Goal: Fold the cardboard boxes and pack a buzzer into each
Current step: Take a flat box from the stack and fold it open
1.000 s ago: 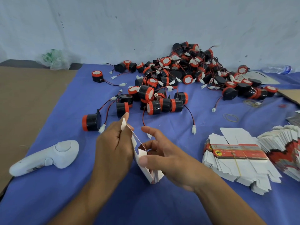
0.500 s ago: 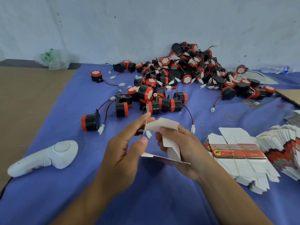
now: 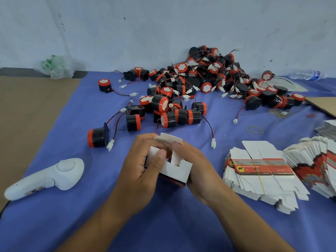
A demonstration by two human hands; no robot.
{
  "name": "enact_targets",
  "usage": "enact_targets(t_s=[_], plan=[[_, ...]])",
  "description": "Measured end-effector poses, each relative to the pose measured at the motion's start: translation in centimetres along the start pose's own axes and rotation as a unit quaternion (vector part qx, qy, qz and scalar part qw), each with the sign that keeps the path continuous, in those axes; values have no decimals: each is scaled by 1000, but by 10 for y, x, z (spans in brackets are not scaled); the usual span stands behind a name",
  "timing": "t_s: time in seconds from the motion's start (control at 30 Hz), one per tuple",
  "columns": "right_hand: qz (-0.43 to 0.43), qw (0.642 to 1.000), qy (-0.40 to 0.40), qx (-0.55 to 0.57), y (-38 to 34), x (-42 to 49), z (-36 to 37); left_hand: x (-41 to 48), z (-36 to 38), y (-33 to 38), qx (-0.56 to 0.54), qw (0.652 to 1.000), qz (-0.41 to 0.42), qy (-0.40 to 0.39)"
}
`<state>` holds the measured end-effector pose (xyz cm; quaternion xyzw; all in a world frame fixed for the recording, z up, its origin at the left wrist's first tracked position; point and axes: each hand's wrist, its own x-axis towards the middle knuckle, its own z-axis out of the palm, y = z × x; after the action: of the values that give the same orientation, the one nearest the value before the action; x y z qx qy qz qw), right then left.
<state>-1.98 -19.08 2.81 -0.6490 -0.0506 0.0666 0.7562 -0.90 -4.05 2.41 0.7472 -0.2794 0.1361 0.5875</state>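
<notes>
I see a small white cardboard box (image 3: 172, 166), half folded, held just above the blue cloth (image 3: 91, 224) at centre. The left hand (image 3: 143, 170) grips its left side with the thumb pressing a flap inward, and the right hand (image 3: 192, 160) clasps its right side, which I judge braces the walls while the end flaps tuck in. A banded stack of flat boxes (image 3: 258, 171) lies just to the right and the heap of black-and-orange buzzers (image 3: 209, 79) sits beyond, near enough, I think, to feed the next steps.
</notes>
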Motion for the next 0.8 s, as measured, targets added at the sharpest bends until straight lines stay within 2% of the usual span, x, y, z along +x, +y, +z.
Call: enact_targets(t_s=[0.17, 0.3, 0.4, 0.53, 0.6, 0.7, 0.8], plan=[[24, 998, -49, 13, 3, 0, 3, 1, 0, -4, -121, 988, -94, 38], [-27, 999, -39, -12, 4, -1, 7, 3, -2, -8, -115, 982, -141, 55], [-48, 998, 5, -46, 6, -1, 9, 2, -3, -8, -112, 977, -153, 93], [-71, 991, 49, -100, 7, 0, 3, -1, -4, -3, -18, 993, -97, 71], [-93, 990, 65, -81, 7, 1, 2, -6, -1, 1, 14, 996, -75, 50], [-111, 990, 82, -37, 7, 3, 5, -14, 11, 1, 177, 984, 15, -16], [-82, 995, 49, 14, 4, 1, 3, -11, 11, 2, 205, 978, 29, -7]])
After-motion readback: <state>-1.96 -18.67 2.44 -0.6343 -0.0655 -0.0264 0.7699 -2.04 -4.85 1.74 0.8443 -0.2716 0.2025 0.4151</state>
